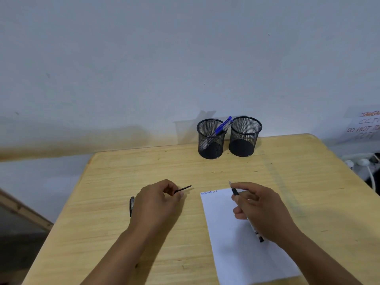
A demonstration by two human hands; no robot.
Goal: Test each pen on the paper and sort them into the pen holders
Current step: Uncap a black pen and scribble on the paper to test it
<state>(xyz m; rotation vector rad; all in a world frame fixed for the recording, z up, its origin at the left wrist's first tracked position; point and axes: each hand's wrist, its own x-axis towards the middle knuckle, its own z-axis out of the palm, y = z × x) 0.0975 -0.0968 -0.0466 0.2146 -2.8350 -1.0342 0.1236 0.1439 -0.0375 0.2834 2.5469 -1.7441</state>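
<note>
The right hand grips a slim, black-gripped pen with its tip raised over the top of the smooth white paper, while the left hand pinches a thin black cap above the grainy wooden bench. Beyond both hands stand two round black mesh pen holders, touching, the left one holding blue pens; another dark pen lies just left of the left hand.

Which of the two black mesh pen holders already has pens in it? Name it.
The left black mesh pen holder: blue pens lean inside it. The right black mesh pen holder beside it holds none.
</note>
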